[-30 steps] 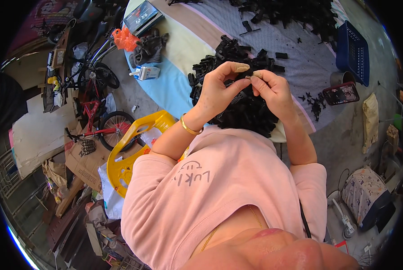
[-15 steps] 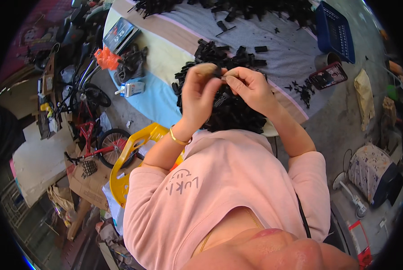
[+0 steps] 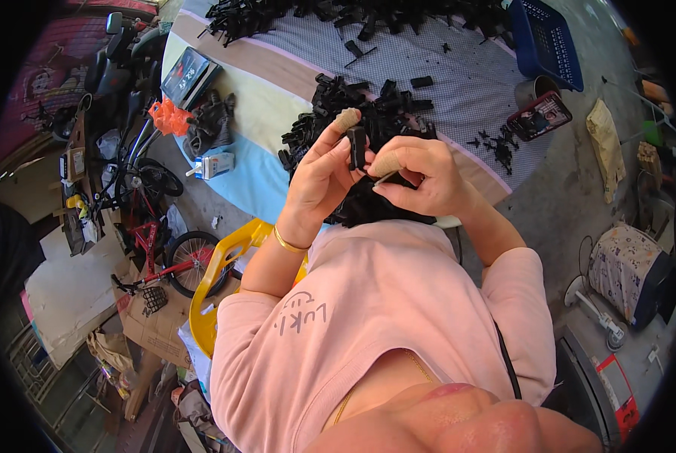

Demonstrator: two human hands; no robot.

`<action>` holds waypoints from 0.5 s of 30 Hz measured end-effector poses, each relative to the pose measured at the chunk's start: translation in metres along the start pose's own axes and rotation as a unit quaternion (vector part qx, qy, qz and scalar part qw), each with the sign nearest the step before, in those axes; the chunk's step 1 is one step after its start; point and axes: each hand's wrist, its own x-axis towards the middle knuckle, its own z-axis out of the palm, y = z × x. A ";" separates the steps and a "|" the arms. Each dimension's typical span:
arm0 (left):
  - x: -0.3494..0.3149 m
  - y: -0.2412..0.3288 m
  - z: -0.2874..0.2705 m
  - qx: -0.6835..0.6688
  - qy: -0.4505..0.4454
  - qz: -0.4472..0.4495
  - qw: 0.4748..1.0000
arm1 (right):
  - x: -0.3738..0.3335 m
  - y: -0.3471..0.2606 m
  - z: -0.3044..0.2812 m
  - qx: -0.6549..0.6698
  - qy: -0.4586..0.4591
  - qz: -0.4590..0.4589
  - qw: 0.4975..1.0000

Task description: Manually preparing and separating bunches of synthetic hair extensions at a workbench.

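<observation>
Between the thumb and fingers of my left hand [image 3: 319,177] is a small black plastic piece [image 3: 357,148], long and block-shaped, held upright. Tan wrapping covers a fingertip on that hand, and a gold bangle circles the wrist. My right hand [image 3: 432,177] is closed in a pinch close beside the piece; a thin sliver shows at its fingertips, too small to name. A finger of this hand is wrapped in tan as well. Beneath and beyond both hands lies a heap of black plastic pieces [image 3: 334,98], partly hidden by them.
The striped cloth [image 3: 266,68] covers the table. A second black heap [image 3: 300,16] lies at the far edge, by a blue basket [image 3: 545,45]. At right are a phone [image 3: 539,116] and loose black bits [image 3: 496,147]; at left, a box [image 3: 190,78] and orange bag [image 3: 169,118].
My hands have come nearer to me and moved slightly apart. The black piece, blurred and mostly covered before, now stands plainly in view in my left fingers.
</observation>
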 end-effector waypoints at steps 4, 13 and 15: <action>-0.002 -0.004 0.003 0.201 0.028 0.028 0.979 | -0.004 0.011 0.003 -0.014 0.055 -0.047 0.997; -0.005 -0.008 0.009 0.336 -0.007 0.092 0.937 | -0.001 0.027 0.004 0.084 0.044 0.208 0.973; -0.004 -0.007 0.007 0.311 0.011 0.099 0.945 | 0.001 0.025 0.002 0.195 0.065 0.267 0.941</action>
